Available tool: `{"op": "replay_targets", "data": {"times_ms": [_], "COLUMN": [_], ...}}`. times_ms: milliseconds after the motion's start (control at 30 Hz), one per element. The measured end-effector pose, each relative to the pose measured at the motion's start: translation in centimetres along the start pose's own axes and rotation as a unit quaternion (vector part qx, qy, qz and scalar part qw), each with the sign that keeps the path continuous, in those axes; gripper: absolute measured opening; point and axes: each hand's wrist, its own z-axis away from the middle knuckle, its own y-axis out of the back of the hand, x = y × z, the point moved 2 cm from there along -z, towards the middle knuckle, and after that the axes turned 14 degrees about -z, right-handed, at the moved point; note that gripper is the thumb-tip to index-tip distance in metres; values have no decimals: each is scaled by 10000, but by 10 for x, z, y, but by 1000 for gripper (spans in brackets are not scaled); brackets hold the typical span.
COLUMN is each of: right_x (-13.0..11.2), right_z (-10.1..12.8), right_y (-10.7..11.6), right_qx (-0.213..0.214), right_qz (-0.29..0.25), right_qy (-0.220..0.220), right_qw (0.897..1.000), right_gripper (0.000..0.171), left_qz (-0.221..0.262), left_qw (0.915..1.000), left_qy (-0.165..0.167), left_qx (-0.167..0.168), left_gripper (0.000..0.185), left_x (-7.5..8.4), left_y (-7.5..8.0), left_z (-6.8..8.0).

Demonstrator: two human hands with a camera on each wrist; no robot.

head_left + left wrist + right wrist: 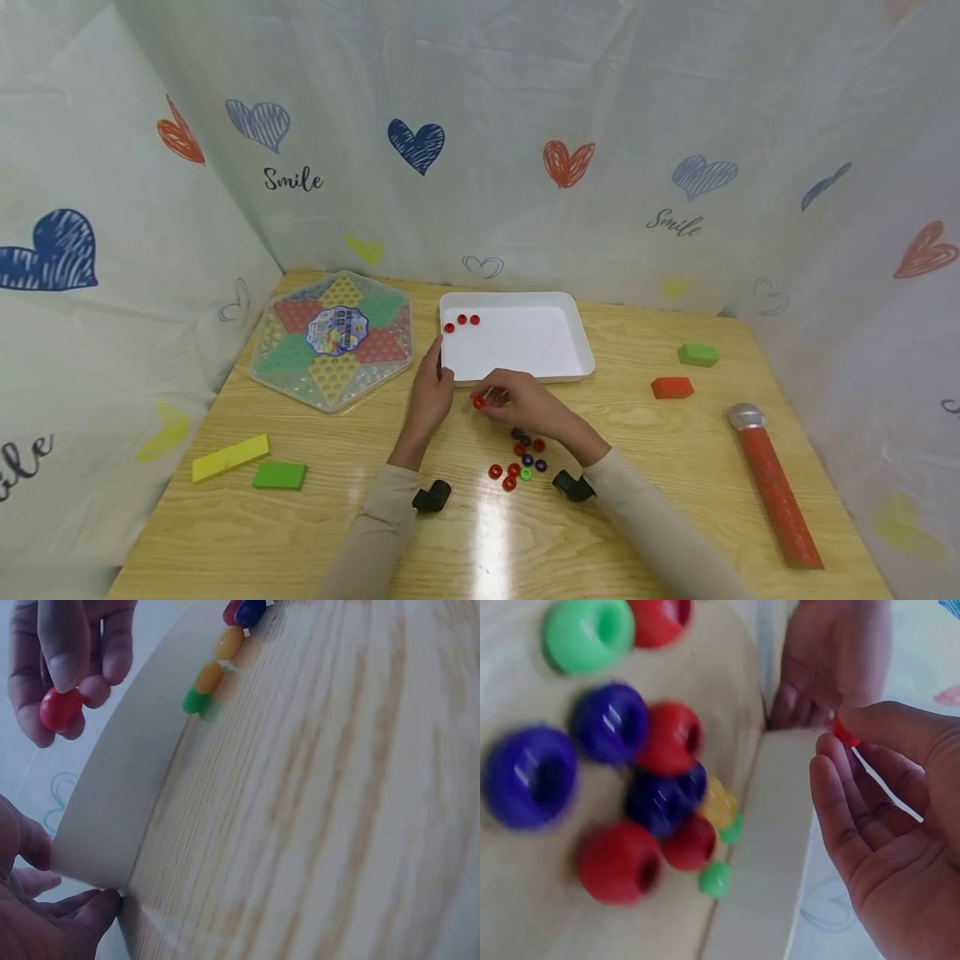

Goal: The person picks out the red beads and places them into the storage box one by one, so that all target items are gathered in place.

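- Head view: the right hand pinches a small red plastic ring bead between thumb and fingertips, just short of the near rim of the shallow white plastic tray. The tray lies straight ahead of the bead, away from the person, its long side running left to right. The left hand rests with curled fingers against the tray's near left corner, steadying it. Three more red beads sit in the tray's far left corner. A loose cluster of red, purple and green ring beads lies on the light wooden table, nearer the person than the right hand.
- Left wrist view: the right hand's fingers close on the red bead, held above and just beside the tray's outer wall. The left hand's fingertips touch the tray corner low in the frame.
- Right wrist view: the bead shows as a red sliver under the thumb tip, level with the tray rim. The left hand grips the tray just beyond. The bead cluster lies on the table side of the wall.
- Judged from this, the right hand is the one nearer the tray's inside, and the bead has only the near wall to pass.
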Motion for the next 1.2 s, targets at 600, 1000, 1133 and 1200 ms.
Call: {"op": "replay_targets", "data": {"times_ms": [600,1000,1133,1200], "right_x": [20,50,55,56], "right_z": [-42,-81,-92,-98], "right_y": [86,106,107,108], "right_qx": [592,597,568,582], "right_qz": [-505,-393,-373,-343], "right_qy": [-609,-1135,-1241,-1250], "right_qw": [9951,9910,9899,9899], "right_gripper": [21,26,25,23], "left_qz": [102,133,142,139], "left_qw": [9999,9998,9998,9999], "left_qy": [76,139,108,77], "left_qx": [-36,-59,-11,-1], "left_gripper": [57,57,57,57], "left_x": [0,-2,-2,-3], "left_y": [0,-4,-4,-3], "left_z": [0,1,1,1]}}
